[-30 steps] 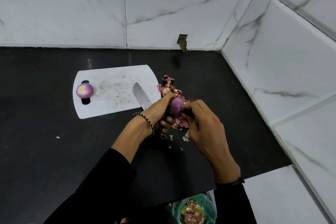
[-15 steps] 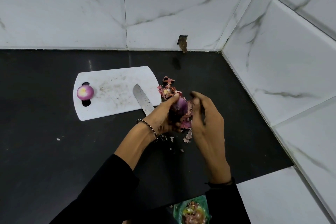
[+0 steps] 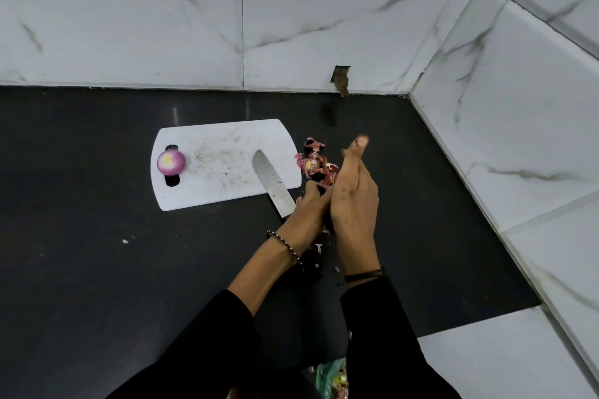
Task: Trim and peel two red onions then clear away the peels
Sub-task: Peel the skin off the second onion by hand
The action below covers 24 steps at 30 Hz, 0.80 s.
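While left hand (grip hidden) meets flat right hand, peeled onion cut-end up.

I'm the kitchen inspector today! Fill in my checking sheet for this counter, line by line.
Surface: black counter, with a white speck on it.
Job's things: one peeled onion sits on the white cutting board, over its handle slot. The knife lies across the board's corner. The peels are heaped on the counter right of the board. No second onion is visible.
Clutter: green bag of scraps at the bottom edge.
Grips: left hand and right hand are close together beside the peels. The right fingers are straight. What the left holds is hidden.
Cables: nothing seen.
Surroundings: white marbled wall tiles, with a hole low in one.
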Available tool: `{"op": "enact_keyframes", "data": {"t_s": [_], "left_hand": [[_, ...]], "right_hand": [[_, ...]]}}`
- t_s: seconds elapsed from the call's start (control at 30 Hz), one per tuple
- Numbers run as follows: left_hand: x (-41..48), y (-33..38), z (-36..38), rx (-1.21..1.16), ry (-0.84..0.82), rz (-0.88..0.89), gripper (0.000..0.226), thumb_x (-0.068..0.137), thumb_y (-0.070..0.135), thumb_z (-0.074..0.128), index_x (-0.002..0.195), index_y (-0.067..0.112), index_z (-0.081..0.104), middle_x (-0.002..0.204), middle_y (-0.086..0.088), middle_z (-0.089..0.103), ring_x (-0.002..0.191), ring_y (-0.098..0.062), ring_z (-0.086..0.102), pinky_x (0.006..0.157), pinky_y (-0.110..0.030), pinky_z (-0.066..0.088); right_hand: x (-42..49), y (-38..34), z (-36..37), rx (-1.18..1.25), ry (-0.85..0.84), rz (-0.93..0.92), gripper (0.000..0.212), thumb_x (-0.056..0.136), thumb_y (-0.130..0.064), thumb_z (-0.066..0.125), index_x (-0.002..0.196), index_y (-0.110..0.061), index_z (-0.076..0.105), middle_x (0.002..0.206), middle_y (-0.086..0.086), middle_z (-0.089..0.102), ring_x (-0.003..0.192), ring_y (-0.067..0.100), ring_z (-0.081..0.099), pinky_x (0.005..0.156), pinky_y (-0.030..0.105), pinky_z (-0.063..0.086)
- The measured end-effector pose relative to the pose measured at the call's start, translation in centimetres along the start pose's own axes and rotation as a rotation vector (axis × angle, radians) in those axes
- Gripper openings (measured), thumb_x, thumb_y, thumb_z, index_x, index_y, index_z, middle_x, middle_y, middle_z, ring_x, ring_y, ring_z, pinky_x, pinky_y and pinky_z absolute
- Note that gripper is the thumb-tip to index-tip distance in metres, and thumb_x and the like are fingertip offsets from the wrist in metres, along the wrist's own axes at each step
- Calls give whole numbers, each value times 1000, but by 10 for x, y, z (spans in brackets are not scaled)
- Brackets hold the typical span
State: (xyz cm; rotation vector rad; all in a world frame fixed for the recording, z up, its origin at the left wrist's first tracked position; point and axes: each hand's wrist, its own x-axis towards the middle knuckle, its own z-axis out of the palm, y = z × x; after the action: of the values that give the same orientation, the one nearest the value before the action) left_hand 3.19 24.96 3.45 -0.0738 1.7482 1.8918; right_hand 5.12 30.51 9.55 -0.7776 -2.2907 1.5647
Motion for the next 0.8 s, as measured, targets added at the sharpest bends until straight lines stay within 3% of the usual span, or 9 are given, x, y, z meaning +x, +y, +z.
{"op": "enact_keyframes", "data": {"t_s": [0.07,0.13,0.2,0.3,0.43,0.53,0.63,0.73,0.8], "left_hand": [[-3,3,-2,-37,-18,-17,68,65,81,57,100,23,51,99,-7,63,99,-24,59,83,-42,48],[-2,4,-1,-89,-58,-51,75,64,86,62,110,27,59,114,-5,67,112,-23,63,97,-46,50],[-5,6,-2,-206,-108,-67,55,73,73,68,107,29,70,117,-4,69,119,-25,60,105,-50,45],[-12,7,-2,-424,-202,-85,39,91,47,55,109,17,72,107,-11,70,102,-27,62,102,-49,45],[-19,18,-5,-498,-252,-127,50,95,46,47,117,2,58,78,-10,63,65,-17,56,65,-28,48],[-19,23,-8,-492,-254,-147,47,98,44,41,112,1,52,66,-7,61,51,-14,54,50,-23,48],[-19,24,-9,-540,-271,-139,42,99,40,41,114,2,53,74,-9,66,57,-16,61,53,-24,52],[-17,24,-6,-506,-248,-104,40,99,41,46,113,7,61,93,-6,71,83,-18,68,71,-30,57],[-15,23,-4,-452,-246,-78,40,97,41,49,115,9,63,102,-5,71,95,-17,68,78,-29,58]], "right_hand": [[8,2,-4,50,-19,40,69,97,-74,14,114,-32,66,106,-21,58,104,4,51,102,35,37],[19,6,-8,95,-66,108,79,93,-79,13,129,-28,64,128,-9,61,116,10,53,109,40,39],[26,9,-11,145,-123,166,80,93,-79,16,129,-26,64,116,-7,68,111,11,59,108,41,41],[31,12,-15,240,-186,249,78,98,-72,19,131,-17,62,89,-13,65,94,6,60,93,34,45],[31,20,-23,274,-190,270,75,100,-68,18,128,-12,60,94,-7,65,88,7,64,72,24,50],[29,23,-27,319,-163,230,79,101,-66,14,135,-10,57,119,-2,66,101,8,63,81,21,47],[23,16,-25,293,-128,132,81,99,-69,7,141,-19,55,145,0,55,129,11,50,105,29,36],[11,8,-14,165,-108,55,73,97,-70,5,135,-34,55,107,-20,62,109,-6,53,100,25,32],[2,3,-5,99,-69,-9,58,100,-67,10,119,-41,58,88,-31,50,86,-19,49,89,19,33]]}}
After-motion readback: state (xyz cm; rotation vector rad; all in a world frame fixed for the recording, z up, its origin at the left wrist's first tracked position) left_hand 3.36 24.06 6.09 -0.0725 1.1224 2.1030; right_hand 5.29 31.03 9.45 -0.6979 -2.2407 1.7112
